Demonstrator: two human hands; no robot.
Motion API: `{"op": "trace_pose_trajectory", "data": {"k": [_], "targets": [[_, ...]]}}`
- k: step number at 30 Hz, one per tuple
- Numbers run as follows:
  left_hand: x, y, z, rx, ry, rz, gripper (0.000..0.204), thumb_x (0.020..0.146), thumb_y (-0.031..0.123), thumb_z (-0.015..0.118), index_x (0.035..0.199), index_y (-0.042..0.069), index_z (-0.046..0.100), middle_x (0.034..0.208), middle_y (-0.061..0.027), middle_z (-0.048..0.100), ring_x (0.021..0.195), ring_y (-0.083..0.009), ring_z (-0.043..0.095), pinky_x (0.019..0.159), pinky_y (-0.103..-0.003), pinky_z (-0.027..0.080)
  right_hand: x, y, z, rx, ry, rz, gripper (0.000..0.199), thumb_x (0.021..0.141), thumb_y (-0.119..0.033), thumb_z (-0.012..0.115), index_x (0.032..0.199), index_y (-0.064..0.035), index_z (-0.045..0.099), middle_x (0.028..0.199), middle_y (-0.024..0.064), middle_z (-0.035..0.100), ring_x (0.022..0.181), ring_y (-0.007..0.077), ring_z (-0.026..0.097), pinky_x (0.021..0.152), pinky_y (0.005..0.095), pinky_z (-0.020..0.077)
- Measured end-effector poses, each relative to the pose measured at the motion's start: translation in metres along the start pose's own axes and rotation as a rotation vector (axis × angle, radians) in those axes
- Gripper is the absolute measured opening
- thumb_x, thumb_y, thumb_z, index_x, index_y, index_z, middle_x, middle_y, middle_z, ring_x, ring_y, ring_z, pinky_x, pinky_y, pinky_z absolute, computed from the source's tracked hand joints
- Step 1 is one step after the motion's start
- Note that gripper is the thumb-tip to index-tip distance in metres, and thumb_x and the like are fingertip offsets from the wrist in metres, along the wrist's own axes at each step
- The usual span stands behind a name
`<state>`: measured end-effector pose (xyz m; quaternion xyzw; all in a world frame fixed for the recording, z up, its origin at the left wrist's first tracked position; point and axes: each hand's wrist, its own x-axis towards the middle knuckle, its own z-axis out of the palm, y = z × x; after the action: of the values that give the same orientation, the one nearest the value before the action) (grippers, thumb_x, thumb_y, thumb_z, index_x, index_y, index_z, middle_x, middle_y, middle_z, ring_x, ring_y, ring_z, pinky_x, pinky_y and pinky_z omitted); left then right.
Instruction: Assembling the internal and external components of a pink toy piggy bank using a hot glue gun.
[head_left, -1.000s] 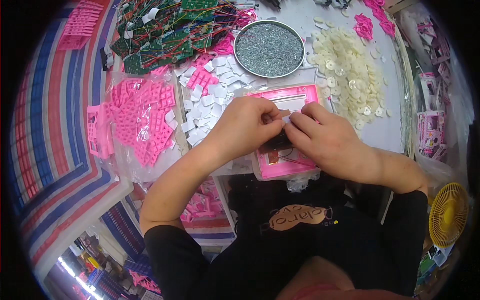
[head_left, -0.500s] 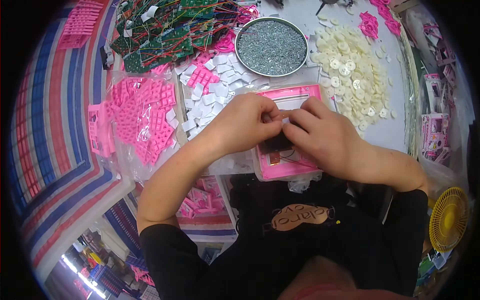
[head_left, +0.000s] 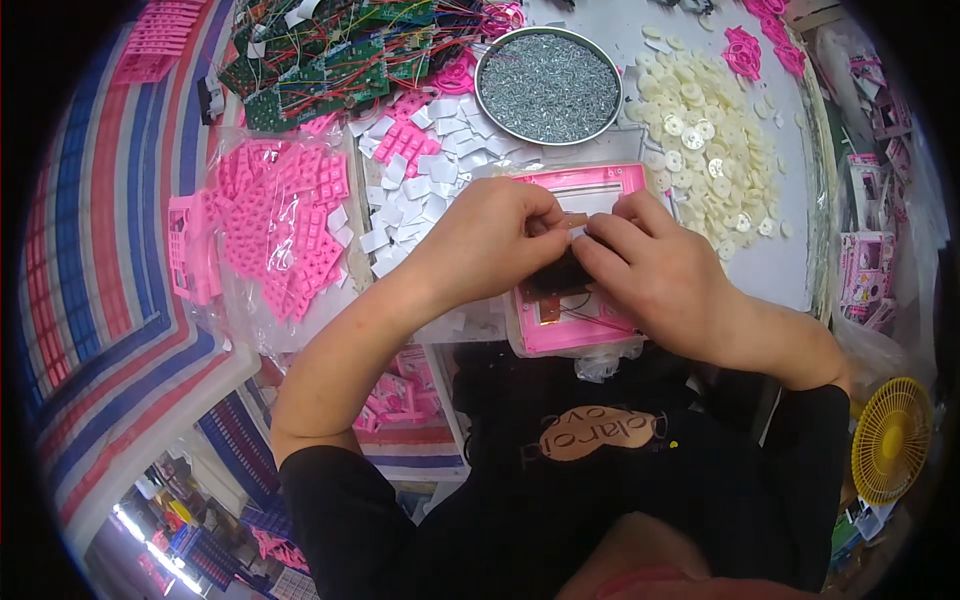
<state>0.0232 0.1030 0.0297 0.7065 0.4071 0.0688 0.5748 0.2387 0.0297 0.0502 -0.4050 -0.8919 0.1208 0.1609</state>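
Observation:
My left hand [head_left: 505, 238] and my right hand [head_left: 655, 265] meet over a pink plastic frame [head_left: 570, 341] on the table in front of me. A dark flat panel [head_left: 556, 277] lies under my fingertips, over the frame's opening, partly covered by both hands. Between the fingertips shows a small white piece [head_left: 577, 232], which my right thumb and forefinger pinch. My left thumb and fingers are pressed together at the panel's far edge; what they grip is hidden. Thin wires [head_left: 580, 301] and a copper-coloured patch [head_left: 549, 311] show in the frame's near part.
Beyond the frame stands a round tin of small screws [head_left: 548, 88]. Cream plastic discs [head_left: 700, 150] are heaped to its right. White square pieces [head_left: 405, 205], pink keypad parts [head_left: 285, 220] and green circuit boards with wires [head_left: 320, 70] lie leftward. A yellow fan [head_left: 890, 440] is at right.
The view has shifted slightly. My hands stay together over the frame, with small finger movements. The dark panel's near edge sits a little differently, and the white piece between my fingertips shows more.

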Motion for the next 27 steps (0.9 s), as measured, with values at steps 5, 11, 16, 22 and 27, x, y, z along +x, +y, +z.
{"op": "trace_pose_trajectory", "data": {"k": [5,11,16,22,27], "targets": [[-0.004,-0.003,-0.001,0.195,0.118,0.244,0.018,0.09,0.017,0.072,0.093,0.0,0.073,0.073,-0.011,0.069,0.061,-0.0154,0.063,0.06,-0.031,0.049,0.002,0.011,-0.021,0.221,-0.021,0.056,0.044,0.076,-0.009,0.077,0.118,-0.0009,0.064,0.108,0.0116,0.066,0.098,0.03,0.062,0.082,0.0358,0.0546],[0.07,-0.011,-0.044,0.78,0.619,0.407,0.019,0.09,0.024,0.071,0.093,0.005,0.074,0.088,-0.0107,0.071,0.078,-0.0305,0.069,0.07,-0.041,0.054,0.004,0.117,-0.077,0.355,0.942,0.049,0.046,0.09,-0.005,0.071,0.132,0.0069,0.056,0.123,0.0179,0.066,0.11,0.0259,0.064,0.098,0.0374,0.0507],[0.097,-0.02,-0.038,0.939,0.46,0.29,0.019,0.092,0.027,0.068,0.096,0.01,0.073,0.099,-0.0104,0.068,0.09,-0.0325,0.069,0.074,-0.046,0.056,0.052,0.182,-0.098,0.671,1.039,0.056,0.06,0.095,-0.02,0.071,0.147,-0.001,0.046,0.119,0.012,0.065,0.099,0.0165,0.064,0.089,0.0289,0.0525],[0.103,-0.024,-0.036,0.945,0.572,0.369,0.026,0.096,0.03,0.061,0.086,0.008,0.068,0.095,-0.0095,0.068,0.084,-0.0338,0.068,0.071,-0.047,0.055,0.103,0.13,-0.102,0.847,0.627,0.174,0.06,0.093,-0.022,0.075,0.143,0.0003,0.05,0.093,0.006,0.067,0.078,0.0104,0.064,0.067,0.0242,0.054],[0.099,-0.02,-0.034,0.914,0.544,0.409,0.03,0.098,0.029,0.059,0.079,0.007,0.064,0.084,-0.01,0.067,0.078,-0.033,0.068,0.065,-0.047,0.053,0.101,0.109,-0.106,0.895,0.312,-0.013,0.062,0.084,-0.018,0.08,0.133,0.0098,0.053,0.082,0.0033,0.064,0.068,0.0074,0.06,0.054,0.0218,0.049]]}}
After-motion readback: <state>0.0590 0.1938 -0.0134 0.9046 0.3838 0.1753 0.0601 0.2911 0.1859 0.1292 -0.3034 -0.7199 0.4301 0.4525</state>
